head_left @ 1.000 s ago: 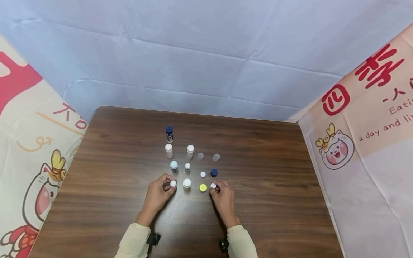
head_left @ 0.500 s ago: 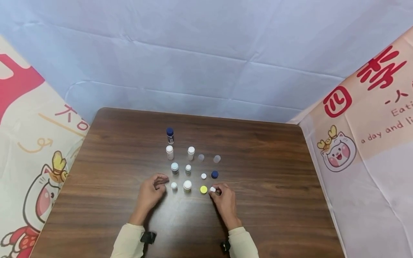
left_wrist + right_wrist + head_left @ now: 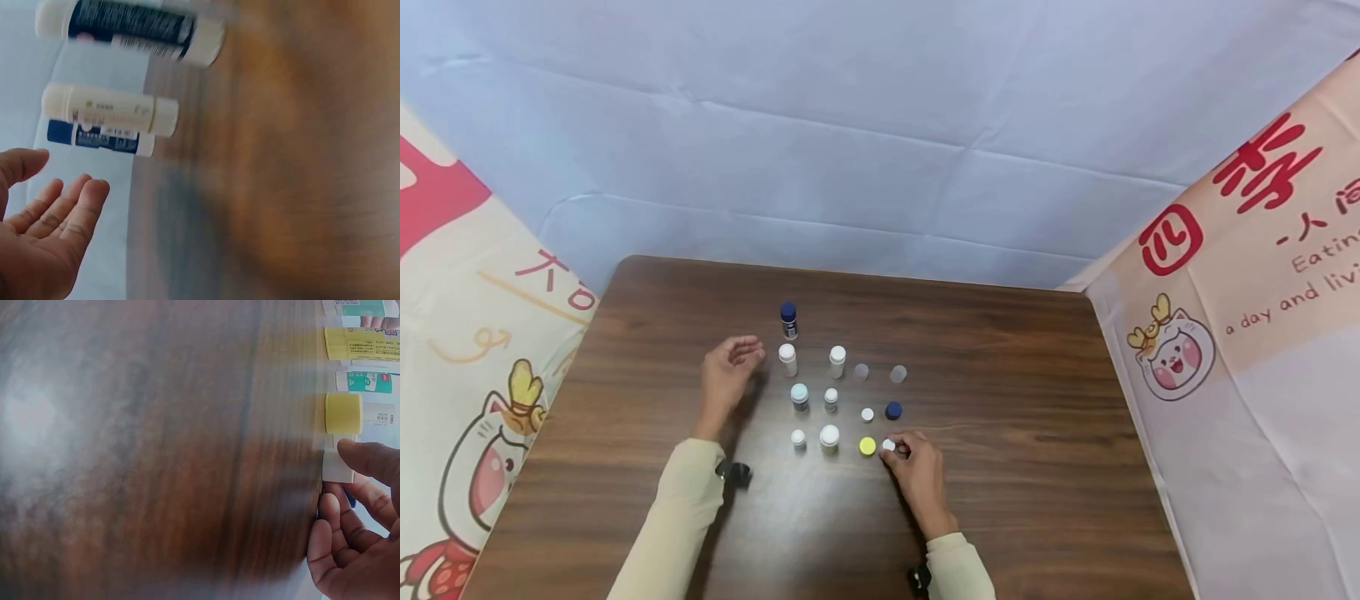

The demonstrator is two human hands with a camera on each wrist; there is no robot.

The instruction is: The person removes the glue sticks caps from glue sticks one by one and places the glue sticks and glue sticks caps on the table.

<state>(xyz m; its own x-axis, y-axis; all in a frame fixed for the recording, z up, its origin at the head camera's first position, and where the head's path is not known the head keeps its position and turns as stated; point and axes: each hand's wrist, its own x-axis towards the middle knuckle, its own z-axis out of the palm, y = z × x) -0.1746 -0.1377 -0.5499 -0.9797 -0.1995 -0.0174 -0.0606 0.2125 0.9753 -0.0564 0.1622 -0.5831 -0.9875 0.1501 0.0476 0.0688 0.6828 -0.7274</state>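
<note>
My left hand (image 3: 730,367) is held with its fingers extended and nothing in it, left of the upright tubes, which look like glue sticks. Nearest to it are a white tube (image 3: 787,360) and a dark blue tube (image 3: 789,321); in the left wrist view the white tube (image 3: 112,109) and dark blue tube (image 3: 106,139) stand apart from the fingers. My right hand (image 3: 921,475) pinches a small white cap (image 3: 337,459) at the table surface, beside a yellow cap (image 3: 867,447). Behind these lie another white cap (image 3: 867,415) and a dark blue cap (image 3: 892,411).
More tubes stand in two columns: a light-blue-topped one (image 3: 800,397), a small white-topped one (image 3: 799,439), a wider one (image 3: 829,438), and others behind. Two translucent caps (image 3: 861,372) lie back right. Fabric sheets (image 3: 850,167) enclose the brown table (image 3: 1015,433).
My left hand has let go of the small white-topped tube and moved back and left, towards the rear tubes. My right hand keeps its pinch on the white cap, almost in place.
</note>
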